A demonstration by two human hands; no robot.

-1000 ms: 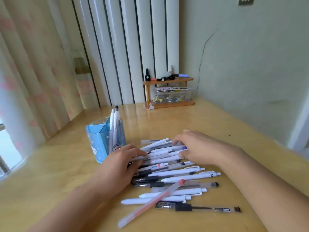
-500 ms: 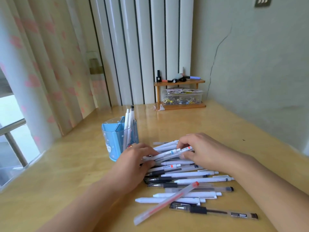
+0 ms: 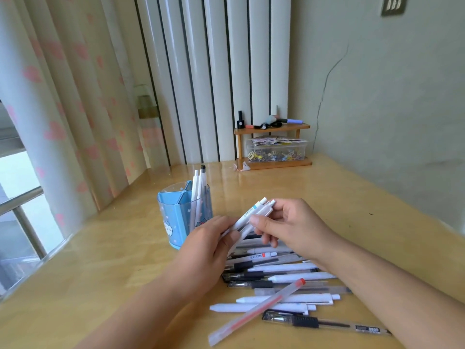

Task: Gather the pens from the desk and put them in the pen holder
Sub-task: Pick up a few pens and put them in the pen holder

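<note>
1. While both hands hover above the desk [image 3: 352, 210], they share a small bundle of white pens [image 3: 254, 214], lifted clear of the heap and slanting up toward the right.
2. The left hand [image 3: 208, 245] curls its fingers round the lower end of the bundle, thumb on top.
3. The right hand [image 3: 289, 225] pinches the upper part between thumb and bent fingers, near the click buttons.
4. Beneath and in front of the hands lies the pile of loose pens [image 3: 281, 278], white and dark barrels mostly lying crosswise on the wood.
5. A clear pen with a red cap [image 3: 254, 312] lies diagonally across the near pens; a transparent black-grip pen [image 3: 324, 323] lies nearest the viewer.
6. The blue pen holder [image 3: 181, 217] stands upright just left of the hands, with a few white pens [image 3: 197, 195] upright in one compartment.
7. At the far edge sits a small wooden shelf [image 3: 274, 147] holding a clear box of clips.
</note>
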